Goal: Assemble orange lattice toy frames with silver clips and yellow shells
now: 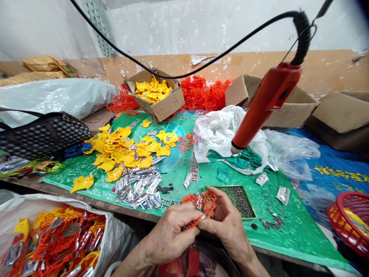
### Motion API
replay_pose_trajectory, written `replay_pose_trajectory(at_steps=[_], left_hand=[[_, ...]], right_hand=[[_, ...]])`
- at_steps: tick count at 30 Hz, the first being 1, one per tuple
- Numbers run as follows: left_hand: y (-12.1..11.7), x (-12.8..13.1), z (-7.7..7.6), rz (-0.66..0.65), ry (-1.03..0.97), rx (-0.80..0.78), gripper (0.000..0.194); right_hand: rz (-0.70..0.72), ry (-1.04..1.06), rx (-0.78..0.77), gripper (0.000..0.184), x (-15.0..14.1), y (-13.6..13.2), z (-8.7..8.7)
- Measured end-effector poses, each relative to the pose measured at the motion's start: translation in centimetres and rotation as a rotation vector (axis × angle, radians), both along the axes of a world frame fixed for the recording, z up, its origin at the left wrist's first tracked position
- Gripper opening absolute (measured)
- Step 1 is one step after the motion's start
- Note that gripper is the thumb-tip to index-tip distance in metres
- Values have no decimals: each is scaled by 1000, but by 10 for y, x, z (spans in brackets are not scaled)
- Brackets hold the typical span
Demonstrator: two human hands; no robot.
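Near the front edge of the bench, an orange plastic lattice frame is held between my two hands. My left hand is closed on its left side, fingers curled over it. My right hand pinches its right side with the thumb low and the fingers behind. A bit of silver shows at the frame, partly covered by my fingers. Just beyond my right hand lies a green-rimmed tray of small dark screws. Left of my hands is a pile of silver metal plates, with yellow plastic pieces heaped behind.
An orange-red electric screwdriver hangs on a black cable at the right. Behind are a cardboard box of yellow pieces and orange frames. A white sack of parts stands lower left, a red basket at right.
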State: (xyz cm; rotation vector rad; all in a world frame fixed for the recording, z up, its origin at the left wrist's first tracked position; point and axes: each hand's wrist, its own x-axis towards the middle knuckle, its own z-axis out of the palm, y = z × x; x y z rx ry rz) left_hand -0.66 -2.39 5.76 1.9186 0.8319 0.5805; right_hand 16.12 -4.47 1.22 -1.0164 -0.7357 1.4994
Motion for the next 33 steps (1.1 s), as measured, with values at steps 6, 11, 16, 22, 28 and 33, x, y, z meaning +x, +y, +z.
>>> replay_pose_trajectory(at_steps=[6, 11, 16, 22, 28, 33], left_hand=[[2, 0, -2, 2, -14, -3, 18], [2, 1, -1, 7, -20, -19, 16], [3, 2, -2, 5, -15, -16, 17], [5, 2, -4, -1, -4, -5, 17], [6, 4, -4, -2, 1, -17, 17], [7, 5, -6, 2, 0, -29, 18]], right_hand=[[-3, -2, -9, 81, 0, 0, -2], [16, 17, -16, 79, 1, 1, -3], [15, 20, -24, 79, 1, 3, -3], [7, 20, -36, 80, 2, 4, -2], [6, 40, -53, 79, 2, 5, 0], [-3, 48, -61, 79, 3, 6, -1]])
